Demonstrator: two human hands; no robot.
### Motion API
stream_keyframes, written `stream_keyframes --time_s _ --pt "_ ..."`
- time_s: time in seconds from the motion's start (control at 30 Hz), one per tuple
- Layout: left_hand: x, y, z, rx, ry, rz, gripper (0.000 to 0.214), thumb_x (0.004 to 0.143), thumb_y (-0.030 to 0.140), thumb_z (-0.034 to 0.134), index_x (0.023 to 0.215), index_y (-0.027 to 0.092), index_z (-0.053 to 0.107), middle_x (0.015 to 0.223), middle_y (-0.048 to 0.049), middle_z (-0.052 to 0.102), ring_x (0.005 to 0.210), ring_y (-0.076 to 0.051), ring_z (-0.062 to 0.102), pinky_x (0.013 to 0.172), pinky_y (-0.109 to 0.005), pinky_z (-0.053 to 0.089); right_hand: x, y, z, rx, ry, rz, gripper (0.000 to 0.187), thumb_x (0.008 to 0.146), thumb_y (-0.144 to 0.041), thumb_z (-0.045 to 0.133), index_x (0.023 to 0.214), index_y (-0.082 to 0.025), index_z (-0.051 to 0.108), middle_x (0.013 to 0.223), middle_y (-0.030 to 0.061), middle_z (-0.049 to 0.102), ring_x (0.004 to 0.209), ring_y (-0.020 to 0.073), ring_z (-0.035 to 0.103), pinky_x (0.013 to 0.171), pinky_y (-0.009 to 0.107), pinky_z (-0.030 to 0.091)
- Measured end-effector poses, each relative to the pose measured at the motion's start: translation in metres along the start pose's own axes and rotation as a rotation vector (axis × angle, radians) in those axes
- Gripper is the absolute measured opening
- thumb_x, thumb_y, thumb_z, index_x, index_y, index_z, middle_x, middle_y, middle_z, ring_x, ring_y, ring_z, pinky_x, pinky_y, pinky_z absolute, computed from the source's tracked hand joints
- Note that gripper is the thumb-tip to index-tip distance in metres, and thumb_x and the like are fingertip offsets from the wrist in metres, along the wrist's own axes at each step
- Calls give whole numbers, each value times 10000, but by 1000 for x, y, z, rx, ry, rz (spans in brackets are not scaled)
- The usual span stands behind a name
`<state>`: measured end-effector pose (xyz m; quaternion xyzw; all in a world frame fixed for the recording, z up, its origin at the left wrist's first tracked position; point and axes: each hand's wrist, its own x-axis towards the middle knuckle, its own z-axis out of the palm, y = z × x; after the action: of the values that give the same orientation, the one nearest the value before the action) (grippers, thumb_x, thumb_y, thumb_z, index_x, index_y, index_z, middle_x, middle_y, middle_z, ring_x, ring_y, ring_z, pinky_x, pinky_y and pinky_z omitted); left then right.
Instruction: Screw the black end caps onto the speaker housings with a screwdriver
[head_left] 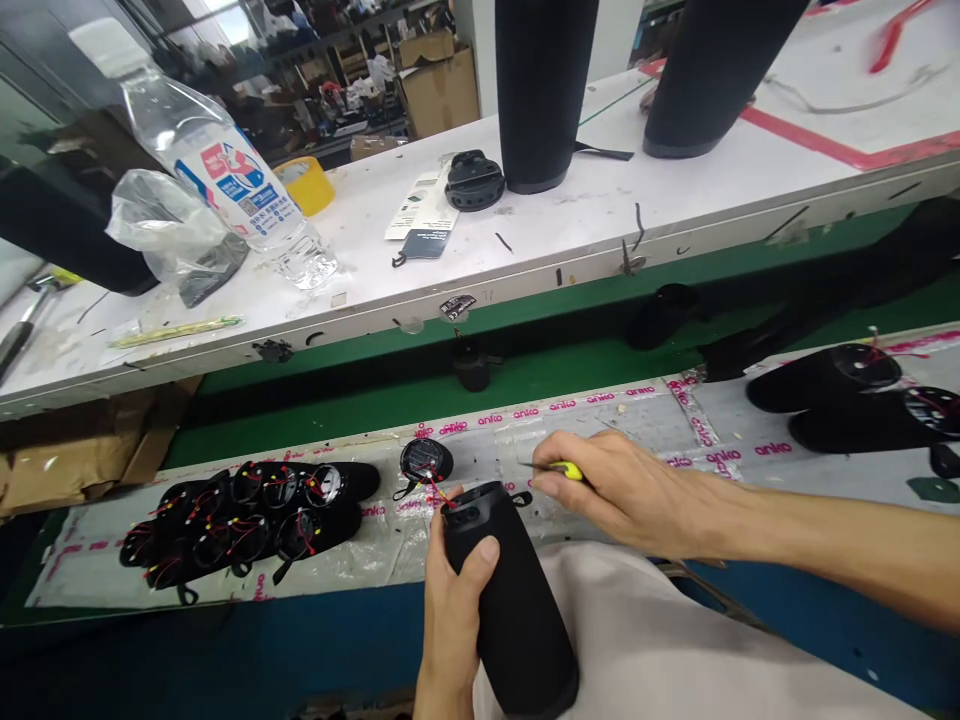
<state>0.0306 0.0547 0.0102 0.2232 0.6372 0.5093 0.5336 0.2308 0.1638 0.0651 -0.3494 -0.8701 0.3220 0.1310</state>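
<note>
My left hand (454,590) is wrapped around a black cylindrical speaker (521,610), which tilts over my lap with its open end up. Red and yellow wires (436,488) run from that end to a round black end cap (426,460) lying on the bench strip. In my right hand (611,490), closed to the right of the speaker's top, is a thin pointed tool (566,469) with a yellow-green grip. Its dark tip points left, apart from the speaker. A small black strap loop (519,499) sticks out beside the speaker's top.
Several wired black speakers (255,515) lie grouped on the left; two more (847,410) lie at right. On the raised white shelf (360,300) are a water bottle (232,180), yellow tape (306,185), a black cap (474,181), tags (424,215) and upright black cylinders (544,90).
</note>
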Motion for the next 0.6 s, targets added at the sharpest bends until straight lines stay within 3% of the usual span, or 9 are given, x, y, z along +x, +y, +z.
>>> stream_keyframes --time_s 0.13,0.23,0.37,0.47,0.53,0.6 --pt "1 -1 -2 -69 5 -26 823 671 473 821 1408 247 532 1281 -103 696 1263 -346 614 1078 -457 488 -5 2 8 73 -106 90 301 1073 -466 354 1094 -256 569 696 -31 596 658 190 584 612 284 350" --pt "0 6 -3 -175 -28 -124 833 702 477 770 1453 255 487 1245 -111 717 1197 -355 658 1030 -469 521 -11 1 17 130 -162 168 324 1056 -503 372 1162 -271 570 747 -15 624 727 213 610 668 305 396" --pt "-4 14 -1 -163 -27 -159 787 719 486 765 1423 241 511 1211 -120 734 1141 -350 686 992 -461 541 -17 -1 37 290 -175 345 494 940 -662 526 1268 -293 548 1056 51 677 967 276 626 809 381 461" --pt "-5 13 3 26 55 -55 843 650 525 845 1377 222 545 1241 -129 715 1165 -358 670 1010 -450 528 -13 2 61 583 -124 428 685 815 -673 692 1342 -281 496 1214 76 642 1076 295 600 859 399 486" --pt "-5 9 5 114 97 -1 926 611 547 869 1408 235 515 1274 -128 696 1198 -362 650 1042 -458 504 -9 7 78 842 -70 414 771 758 -652 756 1352 -246 478 1179 76 648 995 263 621 775 357 510" --pt "-5 5 4 115 64 19 943 617 575 853 1427 246 499 1292 -130 687 1207 -369 641 1050 -476 497 -6 14 90 1058 -62 367 777 727 -650 782 1303 -212 499 1045 52 659 809 202 617 622 295 488"
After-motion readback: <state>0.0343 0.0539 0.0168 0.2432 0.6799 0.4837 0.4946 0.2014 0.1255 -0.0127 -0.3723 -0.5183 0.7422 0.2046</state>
